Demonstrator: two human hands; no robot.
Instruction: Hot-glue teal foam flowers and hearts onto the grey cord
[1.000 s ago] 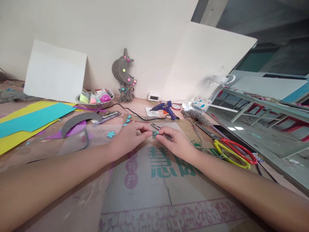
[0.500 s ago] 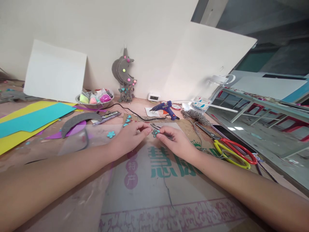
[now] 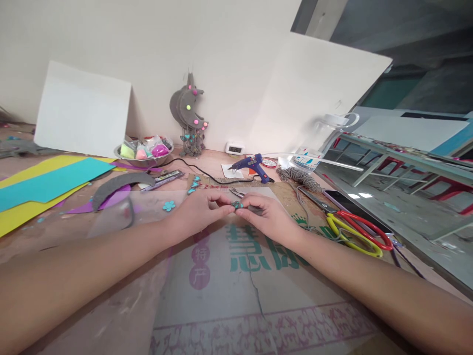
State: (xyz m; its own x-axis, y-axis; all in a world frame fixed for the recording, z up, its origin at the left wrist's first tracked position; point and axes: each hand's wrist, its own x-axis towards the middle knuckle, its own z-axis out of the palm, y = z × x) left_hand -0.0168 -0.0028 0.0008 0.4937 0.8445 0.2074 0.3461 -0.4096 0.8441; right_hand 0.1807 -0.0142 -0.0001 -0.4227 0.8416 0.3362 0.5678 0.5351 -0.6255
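Note:
Over the cardboard, my left hand (image 3: pixel 202 212) and my right hand (image 3: pixel 266 216) meet with pinched fingertips. Between them is a small teal-and-grey flower-shaped piece (image 3: pixel 237 205), mostly covered by the fingers. A thin grey cord (image 3: pixel 255 291) runs down the cardboard below the hands. To the left of my left hand lies a flat turquoise flower (image 3: pixel 169 206). Small turquoise pieces (image 3: pixel 194 184) sit just beyond that hand. Behind the fingertips, a slim metal tool (image 3: pixel 236 192) is partly hidden.
A blue glue gun (image 3: pixel 254 164) lies behind the hands. At right are scissors (image 3: pixel 354 236), a phone (image 3: pixel 356 212), grey yarn (image 3: pixel 300 178) and a clear jug (image 3: pixel 321 143). Leftward are coloured sheets (image 3: pixel 55 180), a grey felt crescent (image 3: pixel 118 185) and a bowl (image 3: pixel 144 160) of clay packets.
My left fingertips have moved right and now touch the flower-shaped piece, which my right hand alone was holding. More of the piece is covered now.

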